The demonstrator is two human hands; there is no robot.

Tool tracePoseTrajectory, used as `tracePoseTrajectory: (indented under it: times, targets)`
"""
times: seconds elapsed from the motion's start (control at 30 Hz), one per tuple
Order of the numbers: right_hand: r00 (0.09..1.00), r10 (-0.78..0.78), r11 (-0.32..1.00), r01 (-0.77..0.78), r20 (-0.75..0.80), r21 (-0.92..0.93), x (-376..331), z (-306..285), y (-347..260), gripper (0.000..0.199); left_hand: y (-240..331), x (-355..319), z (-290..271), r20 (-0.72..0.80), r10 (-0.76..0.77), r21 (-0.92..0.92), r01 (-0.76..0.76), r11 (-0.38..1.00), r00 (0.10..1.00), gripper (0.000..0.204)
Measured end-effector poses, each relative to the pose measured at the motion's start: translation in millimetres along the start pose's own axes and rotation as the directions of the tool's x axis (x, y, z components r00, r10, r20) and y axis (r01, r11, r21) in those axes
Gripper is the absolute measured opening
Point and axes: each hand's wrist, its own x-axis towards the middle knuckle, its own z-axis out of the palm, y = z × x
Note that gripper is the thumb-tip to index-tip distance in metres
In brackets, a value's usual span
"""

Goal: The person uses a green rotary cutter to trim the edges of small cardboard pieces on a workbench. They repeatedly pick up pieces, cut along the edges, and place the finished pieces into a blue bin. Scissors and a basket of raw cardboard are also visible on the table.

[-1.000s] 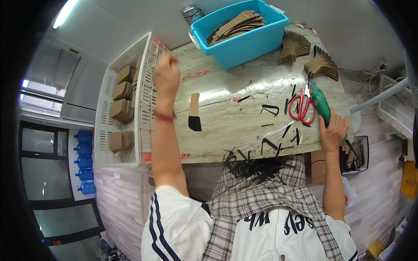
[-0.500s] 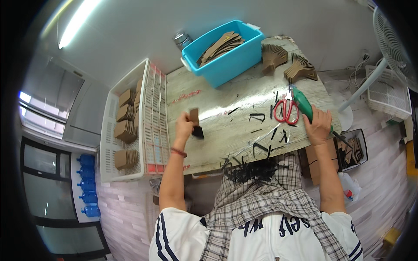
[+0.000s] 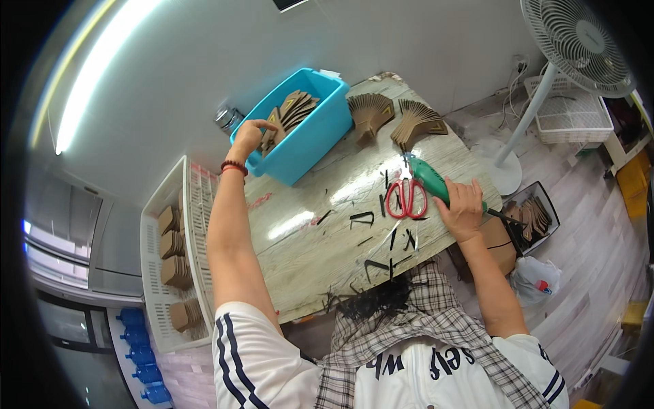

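My left hand (image 3: 251, 136) reaches over the left end of a blue plastic bin (image 3: 310, 146). Its index finger is stretched out above the brown cardboard-like pieces (image 3: 296, 109) heaped inside, and no piece shows in its grip. On the table's right side my right hand (image 3: 464, 208) is closed round the handle of a green corded hand tool (image 3: 428, 178), whose narrow metal tip points away from me. Red-handled scissors (image 3: 407, 199) lie just left of the tool. Black offcut strips (image 3: 362, 218) are scattered nearby.
Two fanned stacks of brown pieces (image 3: 371, 116) stand right of the bin. A white basket (image 3: 194, 273) with brown stacks flanks the table's left. Black scraps (image 3: 375, 300) pile on my apron. A fan (image 3: 507, 153) and a box of pieces (image 3: 535, 218) stand at right.
My left hand has moved away from me to the bin; the brown and black piece it held no longer shows in it. My right hand stays on the tool. The view has shifted.
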Motion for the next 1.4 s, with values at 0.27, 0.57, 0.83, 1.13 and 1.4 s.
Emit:
tracePoseTrajectory:
  times: [0.27,0.57,0.83,1.13,1.4]
  targets:
    - [1.000,0.028,0.999,-0.028,-0.005,0.019,1.1,-5.3,5.6,0.054,164.9,-24.8,169.0,-0.290,-0.012,-0.098,-0.017,0.995,0.957,0.039]
    - [1.000,0.017,0.999,-0.017,0.002,0.032,0.2,-6.3,4.6,0.054,128.4,27.7,252.7,0.135,-0.407,-0.099,0.421,0.902,0.903,0.045]
    - [0.999,-0.030,0.998,0.032,-0.040,0.046,-2.7,-4.4,10.3,0.055,96.4,-108.2,188.1,0.562,-0.247,-0.792,0.599,0.115,0.790,0.030]
    - [0.988,-0.115,0.820,0.155,-0.106,0.552,13.6,-55.2,-84.4,0.029,103.3,-277.0,141.7,0.510,-0.109,-0.844,0.473,-0.252,0.853,0.033]
    - [0.983,-0.171,0.436,0.010,0.072,0.900,-22.5,-37.8,-177.4,0.022,122.1,-325.9,128.5,0.482,-0.026,-0.823,0.443,-0.356,0.876,0.023]
